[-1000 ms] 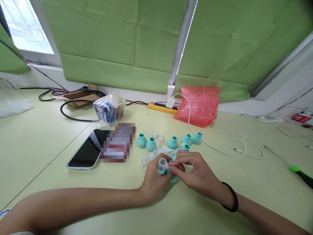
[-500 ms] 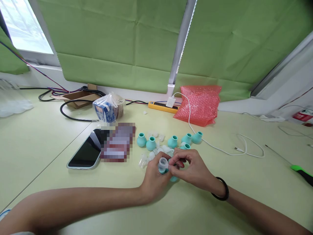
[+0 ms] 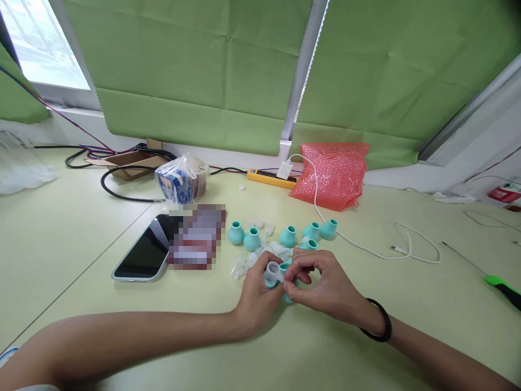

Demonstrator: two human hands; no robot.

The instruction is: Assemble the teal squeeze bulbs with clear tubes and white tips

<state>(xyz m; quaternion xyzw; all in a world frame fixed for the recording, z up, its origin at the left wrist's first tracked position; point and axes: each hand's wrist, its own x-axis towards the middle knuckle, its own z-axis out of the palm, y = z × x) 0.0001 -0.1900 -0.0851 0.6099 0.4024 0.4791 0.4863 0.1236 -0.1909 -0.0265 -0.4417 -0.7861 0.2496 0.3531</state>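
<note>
My left hand [image 3: 254, 301] is wrapped round a small teal bulb-shaped piece [image 3: 269, 283], mostly hidden by the fingers. On its mouth sits a clear plastic ring-shaped cap [image 3: 273, 269] with a side tab. Finger and thumb of my right hand [image 3: 325, 279] pinch at that tab. Partly covered between the hands is another teal piece [image 3: 285, 266]. Just beyond my fingers lies a loose heap of clear plastic parts [image 3: 277, 250]. Several teal bulbs [image 3: 288, 237] stand with their mouths up behind the heap.
To the left lie a phone [image 3: 142, 252] and a blurred reddish flat item [image 3: 199, 239]. Behind are a plastic-wrapped bundle [image 3: 179, 182], a yellow power strip [image 3: 266, 178] and a red bubble-wrap pouch [image 3: 334, 176]. A white cable [image 3: 366, 251] and a green-handled screwdriver [image 3: 499, 282] lie right.
My right hand has shifted slightly right, its fingers still at the cap's tab. More of the teal piece between the hands shows. My left hand has hardly moved.
</note>
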